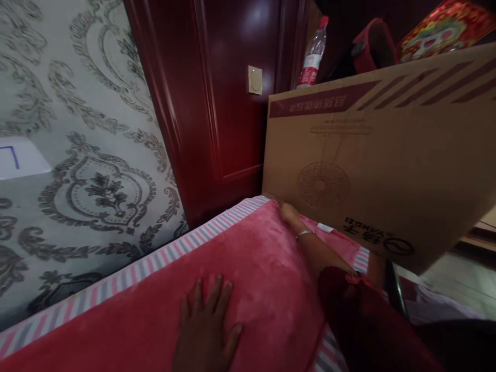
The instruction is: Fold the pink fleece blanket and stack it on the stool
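Note:
A pink plush blanket [248, 268] with a pink, grey and white striped border is spread over a raised surface. My left hand [205, 325] lies flat on it at the bottom middle, fingers spread and nothing held. Reaching forward to the blanket's far corner, my right hand [287, 211] is closed on the fabric there, though its fingertips are partly hidden. A thin silver bangle [305, 234] circles the right wrist, and the arm wears a dark red sleeve [372, 320].
Patterned grey wallpaper [104, 191] and a dark red wooden panel [232, 103] border the far side. A large cardboard box [372, 165] stands just beyond my right hand. Behind its top edge are a red-capped bottle [312, 57] and a red packet [445, 33].

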A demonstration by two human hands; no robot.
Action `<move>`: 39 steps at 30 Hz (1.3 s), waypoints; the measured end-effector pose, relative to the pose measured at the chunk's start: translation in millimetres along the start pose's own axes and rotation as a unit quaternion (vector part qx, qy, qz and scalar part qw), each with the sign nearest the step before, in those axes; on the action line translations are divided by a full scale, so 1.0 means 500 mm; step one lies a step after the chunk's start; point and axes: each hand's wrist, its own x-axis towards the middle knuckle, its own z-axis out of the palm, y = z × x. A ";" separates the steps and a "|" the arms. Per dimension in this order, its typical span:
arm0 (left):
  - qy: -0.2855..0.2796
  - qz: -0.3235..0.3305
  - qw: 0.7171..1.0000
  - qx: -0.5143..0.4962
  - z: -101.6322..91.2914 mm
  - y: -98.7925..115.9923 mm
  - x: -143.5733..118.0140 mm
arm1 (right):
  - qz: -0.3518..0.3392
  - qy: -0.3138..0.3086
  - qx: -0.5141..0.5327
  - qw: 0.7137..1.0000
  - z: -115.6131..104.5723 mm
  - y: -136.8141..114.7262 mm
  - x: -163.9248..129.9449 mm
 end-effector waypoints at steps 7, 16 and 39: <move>0.028 0.017 0.999 -0.029 0.032 -0.027 -0.002 | 0.060 -0.024 0.008 0.998 0.036 0.006 0.077; 0.051 0.042 0.997 -0.026 0.045 -0.034 -0.012 | 0.023 0.061 0.008 0.998 0.063 0.016 0.094; -0.008 -0.013 1.000 -0.005 0.011 -0.010 -0.004 | -0.006 0.024 -0.063 0.998 0.016 0.145 -0.016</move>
